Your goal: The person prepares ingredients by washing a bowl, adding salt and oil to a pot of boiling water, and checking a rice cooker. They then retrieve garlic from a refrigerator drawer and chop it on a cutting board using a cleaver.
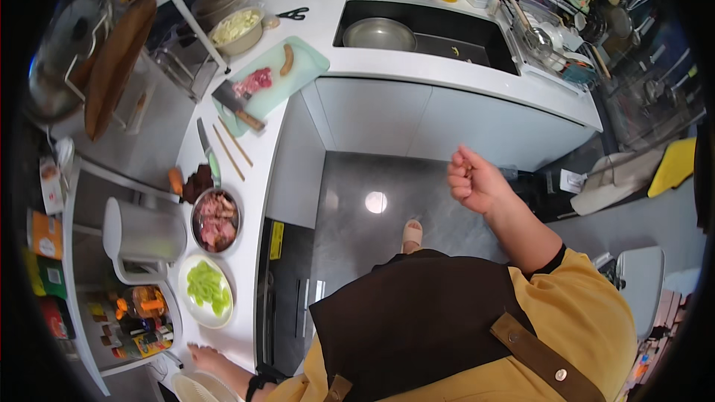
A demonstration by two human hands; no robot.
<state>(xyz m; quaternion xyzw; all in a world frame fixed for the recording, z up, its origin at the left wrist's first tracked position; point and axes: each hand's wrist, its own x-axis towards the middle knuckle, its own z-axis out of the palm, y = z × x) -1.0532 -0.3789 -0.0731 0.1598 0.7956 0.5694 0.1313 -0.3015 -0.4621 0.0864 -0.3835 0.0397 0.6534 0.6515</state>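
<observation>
My right hand (471,181) is raised over the floor with its fingers curled in, and no object shows in it. At the bottom left, my left hand (205,357) is over the counter, between a ribbed whitish basket (192,388) and an oval plate (208,321) of sliced green vegetable (208,286). Its fingers are too small and partly turned away to tell their hold. Beyond the plate stands a metal bowl (239,229) of raw meat pieces (217,223). A pale green cutting board (301,81) carries cut meat (254,82), a sausage (287,60) and a cleaver (232,99).
A knife (205,137) and chopsticks (229,151) lie on the left counter (251,190). A translucent pitcher (148,231) stands behind the metal bowl. The sink (463,47) holds a metal basin (380,34). A dish rack (544,39) with dishes stands right of it.
</observation>
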